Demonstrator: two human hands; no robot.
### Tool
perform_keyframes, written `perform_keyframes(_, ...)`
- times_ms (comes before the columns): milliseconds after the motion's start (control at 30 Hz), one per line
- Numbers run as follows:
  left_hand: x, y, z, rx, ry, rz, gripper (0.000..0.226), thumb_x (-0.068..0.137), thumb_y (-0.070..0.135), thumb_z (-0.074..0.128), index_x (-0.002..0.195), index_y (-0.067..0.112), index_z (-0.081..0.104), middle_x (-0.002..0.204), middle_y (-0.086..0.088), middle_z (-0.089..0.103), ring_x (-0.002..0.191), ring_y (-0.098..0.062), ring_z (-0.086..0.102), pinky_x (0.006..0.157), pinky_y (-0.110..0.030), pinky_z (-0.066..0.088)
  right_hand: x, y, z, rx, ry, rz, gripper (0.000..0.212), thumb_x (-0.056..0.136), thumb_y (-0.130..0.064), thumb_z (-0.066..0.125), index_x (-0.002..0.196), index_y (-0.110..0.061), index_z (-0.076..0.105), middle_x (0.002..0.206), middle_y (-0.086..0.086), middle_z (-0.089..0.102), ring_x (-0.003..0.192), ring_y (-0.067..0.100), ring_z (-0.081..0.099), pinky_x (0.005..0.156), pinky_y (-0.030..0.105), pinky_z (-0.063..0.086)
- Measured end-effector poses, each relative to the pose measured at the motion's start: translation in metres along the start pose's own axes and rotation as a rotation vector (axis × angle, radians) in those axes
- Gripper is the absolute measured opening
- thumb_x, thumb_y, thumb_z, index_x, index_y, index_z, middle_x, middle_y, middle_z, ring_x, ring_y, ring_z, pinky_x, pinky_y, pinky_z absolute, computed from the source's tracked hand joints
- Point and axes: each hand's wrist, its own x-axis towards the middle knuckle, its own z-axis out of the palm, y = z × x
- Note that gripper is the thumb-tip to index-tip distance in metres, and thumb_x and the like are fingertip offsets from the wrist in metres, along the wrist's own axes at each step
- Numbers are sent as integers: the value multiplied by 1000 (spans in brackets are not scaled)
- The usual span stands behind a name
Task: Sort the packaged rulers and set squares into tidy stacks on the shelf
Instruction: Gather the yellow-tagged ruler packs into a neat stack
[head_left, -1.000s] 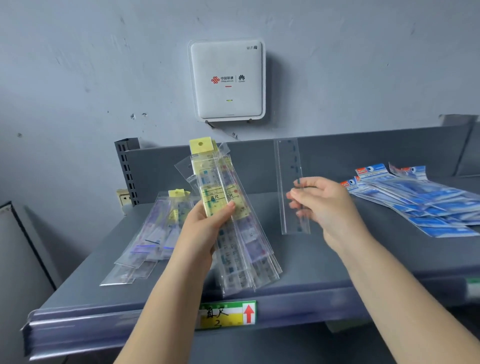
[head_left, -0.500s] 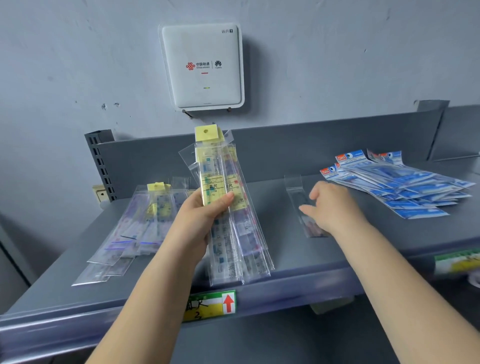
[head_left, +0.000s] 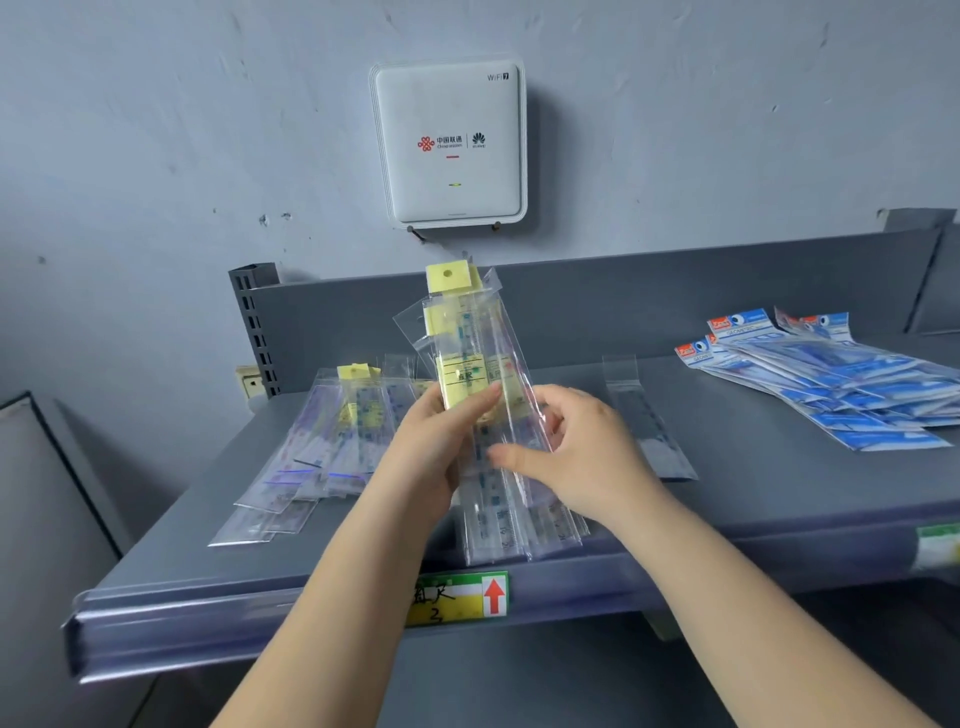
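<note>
1. Clear-sleeved rulers: the bundle (head_left: 483, 415) is held upright over the front of the shelf (head_left: 779, 499), fanned, with a yellow header card on top.
2. Left hand (head_left: 441, 447) grips the bundle at mid-length; the thumb lies across the yellow label and the fingers wrap behind.
3. Right hand (head_left: 576, 457) is at the bundle's right edge. The thumb presses the front sleeve just below the left thumb; the fingers curl behind the outer sleeves and appear to pinch one.
4. Step in hand, as judged: separating one pack from the bundle to sort it.
5. Next move calls for peeling off a single sleeve without dragging its neighbours, as the film looks slippery, then laying it on the matching pile.
6. Candidate piles: the clear pile (head_left: 322, 447) at left, the single pack (head_left: 644, 421) just right of the hands, and the blue packs (head_left: 841, 384) at far right, loosely fanned.
</note>
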Motion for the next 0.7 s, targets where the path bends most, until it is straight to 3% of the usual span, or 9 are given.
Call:
perform_keyframes(67,-2,2,-2,-12,-45,-62,20,90,10,56,110,11,60,91,-7,69,62,-15,64,47,-23,49,2,3,-1,49,-11,-17,42,79,-42,69,119,-33,59,78,-3,59,65,10,52,53,24,43)
perform_keyframes(133,-4,2,-2,-33,-106,-91,24,91,4,50,111,13,60,86,-4,69,60,-14,65,47,-24,49,5,9,1,121,-10,-12,28,81,-38,68,108,-36,64,75,15,66,61,27,58,58,39,52)
perform_keyframes(167,-5,2,-3,-31,-129,-89,28,90,0,49,111,14,60,85,-3,70,60,-13,65,46,-23,49,7,13,1,155,-2,-3,27,82,-35,68,109,-34,65,75,16,66,61,26,59,60,41,53)
perform_keyframes(233,-7,2,-3,-7,-152,-62,34,87,-8,50,113,13,59,84,-3,71,62,-12,67,47,-21,50,9,19,-2,211,20,27,39,82,-32,69,120,-22,62,70,7,68,61,13,59,56,29,48)
perform_keyframes(300,-7,0,-2,24,-156,-18,37,83,-14,52,110,11,58,83,-3,72,66,-12,69,49,-21,51,10,24,-5,251,39,74,41,82,-31,70,118,-16,58,73,-2,70,62,5,59,58,20,42)
perform_keyframes(467,-4,-4,0,77,-131,53,40,81,-14,57,110,13,58,91,-3,73,80,-15,70,61,-25,56,11,31,-18,333,22,93,16,81,-23,71,89,-15,60,70,-1,70,56,5,56,62,26,47)
perform_keyframes(567,-2,-5,1,58,-120,45,43,80,-15,57,114,11,57,96,-7,73,84,-19,71,73,-34,58,14,41,-37,424,90,121,11,81,-10,69,78,-13,60,62,3,64,45,1,50,50,17,43)
perform_keyframes(700,1,-5,1,54,-107,40,45,79,-16,58,117,8,55,96,-8,73,82,-19,72,64,-29,58,16,54,-61,493,134,196,10,82,-2,66,77,-8,60,55,4,60,40,2,47,42,11,39)
